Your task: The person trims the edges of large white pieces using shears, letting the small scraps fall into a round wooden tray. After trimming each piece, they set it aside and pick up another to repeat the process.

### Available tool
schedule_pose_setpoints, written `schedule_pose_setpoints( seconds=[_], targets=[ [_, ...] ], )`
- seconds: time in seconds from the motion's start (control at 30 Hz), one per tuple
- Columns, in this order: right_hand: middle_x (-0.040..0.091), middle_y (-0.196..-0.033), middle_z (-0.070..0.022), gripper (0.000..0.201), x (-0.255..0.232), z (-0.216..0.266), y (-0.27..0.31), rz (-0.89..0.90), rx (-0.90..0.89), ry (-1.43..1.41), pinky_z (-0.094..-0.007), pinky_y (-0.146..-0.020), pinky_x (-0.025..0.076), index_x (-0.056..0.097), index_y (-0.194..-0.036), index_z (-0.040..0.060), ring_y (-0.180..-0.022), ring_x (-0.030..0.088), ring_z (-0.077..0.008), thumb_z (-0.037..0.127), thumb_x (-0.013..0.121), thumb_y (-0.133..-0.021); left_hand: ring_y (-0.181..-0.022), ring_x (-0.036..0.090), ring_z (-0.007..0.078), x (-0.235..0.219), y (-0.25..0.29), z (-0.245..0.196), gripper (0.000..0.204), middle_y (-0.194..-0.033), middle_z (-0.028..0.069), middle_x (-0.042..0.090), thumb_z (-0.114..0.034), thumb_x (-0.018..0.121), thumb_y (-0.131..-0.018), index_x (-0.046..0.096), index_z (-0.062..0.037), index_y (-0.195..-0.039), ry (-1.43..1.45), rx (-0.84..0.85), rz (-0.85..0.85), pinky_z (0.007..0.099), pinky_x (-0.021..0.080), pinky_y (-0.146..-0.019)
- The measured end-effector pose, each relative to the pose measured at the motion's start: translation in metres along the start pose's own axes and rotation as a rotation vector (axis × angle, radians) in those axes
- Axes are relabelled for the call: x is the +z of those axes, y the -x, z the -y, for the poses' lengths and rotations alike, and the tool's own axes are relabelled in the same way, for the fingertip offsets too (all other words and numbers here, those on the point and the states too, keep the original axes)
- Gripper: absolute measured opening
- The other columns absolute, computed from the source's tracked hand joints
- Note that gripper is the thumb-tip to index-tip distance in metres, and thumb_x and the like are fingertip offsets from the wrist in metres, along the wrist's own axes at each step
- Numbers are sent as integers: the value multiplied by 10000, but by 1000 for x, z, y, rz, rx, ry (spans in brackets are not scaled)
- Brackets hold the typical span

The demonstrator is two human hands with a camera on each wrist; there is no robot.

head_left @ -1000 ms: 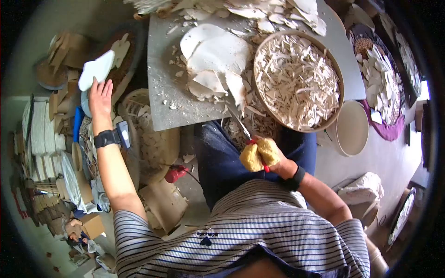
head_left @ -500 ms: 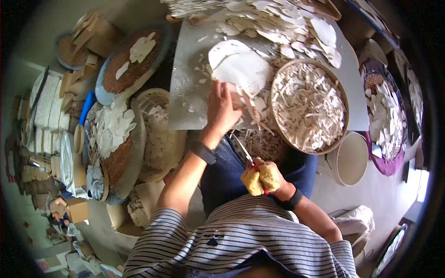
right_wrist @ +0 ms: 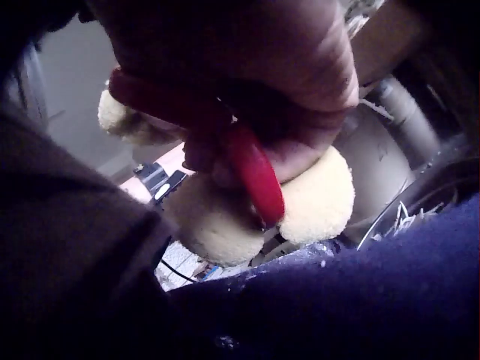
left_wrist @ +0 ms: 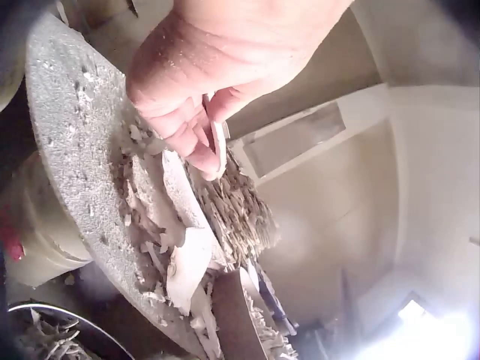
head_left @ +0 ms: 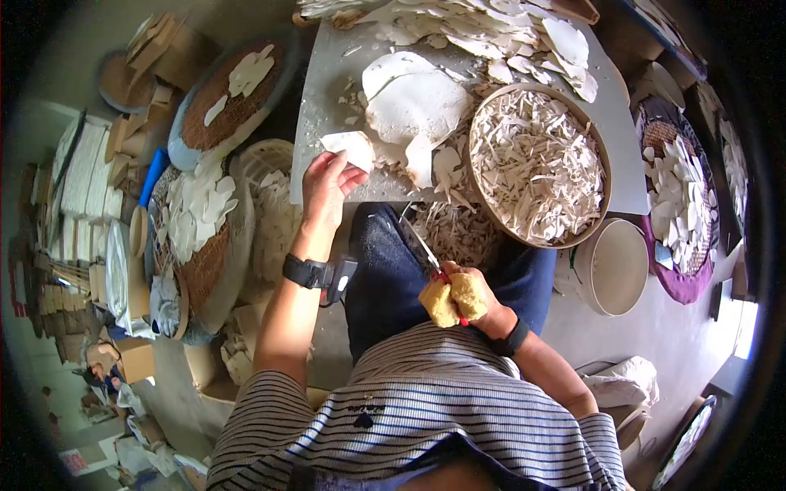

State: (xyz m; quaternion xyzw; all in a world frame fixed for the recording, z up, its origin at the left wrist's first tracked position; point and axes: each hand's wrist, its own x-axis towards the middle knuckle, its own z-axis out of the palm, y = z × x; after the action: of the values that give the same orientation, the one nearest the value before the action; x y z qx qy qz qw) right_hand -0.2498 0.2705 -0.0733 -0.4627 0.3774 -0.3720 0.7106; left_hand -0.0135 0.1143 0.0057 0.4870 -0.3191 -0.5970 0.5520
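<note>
Left hand (head_left: 327,186) reaches forward over the near left part of the table (head_left: 327,82), palm turned inward, wrist roughly straight, thumb and fingers pinching a thin white piece (head_left: 352,149) just above the surface. Right hand (head_left: 483,307) sits low before the lap, its fingers curled round the red handles of the scissors (head_left: 424,248), whose blades point up and away toward the table's near edge. Beyond the held piece lie broad white sheets (head_left: 416,106), with a heap of flat pieces (head_left: 458,24) at the far side. A round tray (head_left: 608,176) full of cut strips stands to their right, its raised rim between them and the white bucket (head_left: 614,266). More strips (head_left: 454,233) lie below the table edge. The left wrist view shows the held piece nearly edge-on, which the head view shows from its broad face. The right wrist view shows a red handle loop (right_wrist: 259,176) and yellow padding (right_wrist: 319,199) up close, but the blades are out of sight there; dark cloth (right_wrist: 337,300) fills its lower part.
</note>
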Motion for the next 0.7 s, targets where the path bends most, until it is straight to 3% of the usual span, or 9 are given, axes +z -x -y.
schedule_pose_setpoints(
  seconds=[0.03,0.13,0.17,0.33,0.43,0.47,0.53,0.6,0.7],
  targets=[
    [506,-766,-29,119,2,4,1,1,28,-137,-261,-661,424,551,-809,14,-728,518,-152,7,592,-697,-707,620,181,-4,7,0,212,-856,108,614,-133,578,-840,524,-22,-1012,13,4,-13,298,535,-634],
    [507,-762,-21,122,4,6,-2,18,19,-57,-259,-650,423,550,-795,17,-717,510,-135,2,610,-689,-710,622,188,-16,27,2,264,-897,111,612,-121,586,-833,495,-47,-1069,20,39,-70,305,535,-635],
    [518,-768,-25,123,4,16,-2,56,-43,181,-260,-641,425,554,-786,21,-712,512,-132,-5,624,-688,-730,627,201,-22,34,3,295,-925,117,608,-112,589,-829,476,-53,-1095,13,45,-99,309,536,-636],
    [556,-800,-51,275,9,10,-11,143,-133,138,-266,-668,451,552,-877,35,-737,552,-160,59,696,-644,-809,623,215,-60,74,10,283,-952,113,604,-114,591,-825,492,-42,-1080,38,32,-168,319,532,-698],
    [594,-888,-108,340,21,12,-21,154,-225,307,-302,-710,471,552,-938,53,-798,585,-231,187,706,-666,-863,607,211,-46,90,15,304,-990,110,590,-112,612,-804,498,-36,-1075,118,35,-205,315,517,-747],
    [598,-935,-115,304,23,9,-28,150,-398,557,-333,-751,470,558,-951,53,-853,583,-261,203,659,-706,-840,613,217,-39,90,18,302,-983,121,587,-102,601,-812,480,-29,-1079,141,61,-214,322,523,-736],
    [597,-963,-117,277,30,9,-35,150,-324,455,-356,-794,457,565,-973,57,-895,571,-277,185,616,-733,-792,624,228,-21,89,23,300,-969,142,582,-82,580,-828,444,-15,-1087,186,105,-223,337,536,-712],
    [593,-976,-121,269,32,22,-39,110,-448,552,-351,-815,444,567,-1009,53,-919,557,-292,155,584,-761,-770,620,215,-1,88,26,405,-933,137,583,-69,559,-840,371,-51,-1197,153,118,-204,330,536,-701],
    [588,-974,-125,266,25,13,-46,56,-407,476,-361,-848,419,563,-1012,51,-940,542,-294,121,572,-755,-737,614,186,24,91,31,516,-885,131,591,-57,537,-851,287,-126,-1298,27,155,-122,311,533,-681]
  ],
)
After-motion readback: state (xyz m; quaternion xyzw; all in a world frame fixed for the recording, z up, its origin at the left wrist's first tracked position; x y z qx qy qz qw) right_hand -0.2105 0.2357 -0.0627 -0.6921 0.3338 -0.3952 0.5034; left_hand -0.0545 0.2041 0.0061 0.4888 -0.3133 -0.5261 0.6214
